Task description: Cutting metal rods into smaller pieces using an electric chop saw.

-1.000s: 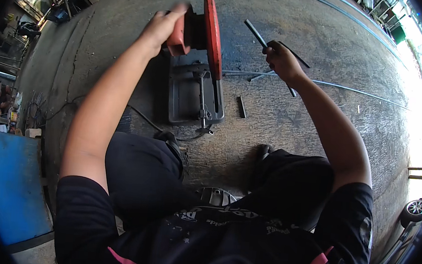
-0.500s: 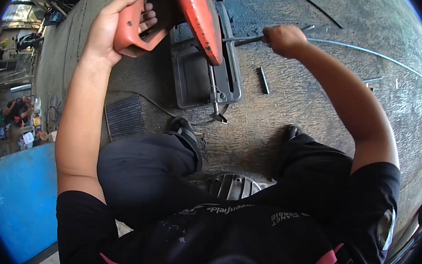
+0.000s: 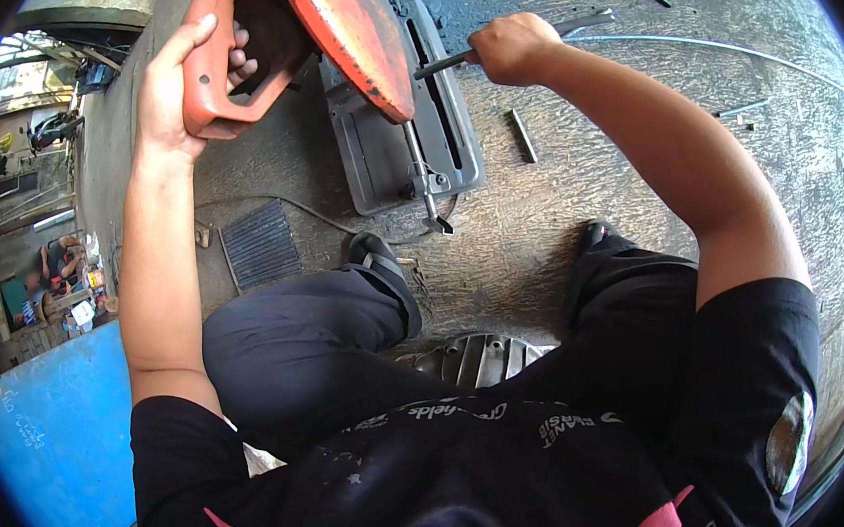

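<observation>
My left hand [image 3: 185, 82] is wrapped round the orange handle [image 3: 220, 70] of a chop saw, its thumb over the near side. The saw's scuffed orange blade guard [image 3: 347, 31] slants above the grey metal base [image 3: 357, 147]; the blade itself is hidden. My right hand [image 3: 514, 49] is closed round a dark metal rod [image 3: 443, 66]. The rod's left end reaches the guard's right edge, and its forked-looking far end [image 3: 592, 21] sticks out past my knuckles. Whether the rod touches the blade cannot be seen. A clamp screw [image 3: 421, 163] runs along the base towards me.
A short metal offcut [image 3: 522, 135] lies right of the saw. A long thin rod [image 3: 702, 44] stretches across the concrete floor. Near my left foot are a ribbed dark mat [image 3: 261, 242] and a cable [image 3: 296, 206]. A blue panel [image 3: 57, 422] stands at the left; a person [image 3: 61, 262] sits beyond.
My right hand has moved left with the rod, closer to the saw. The handle and guard now appear farther left, with my left hand still on the handle. The view has shifted slightly.
</observation>
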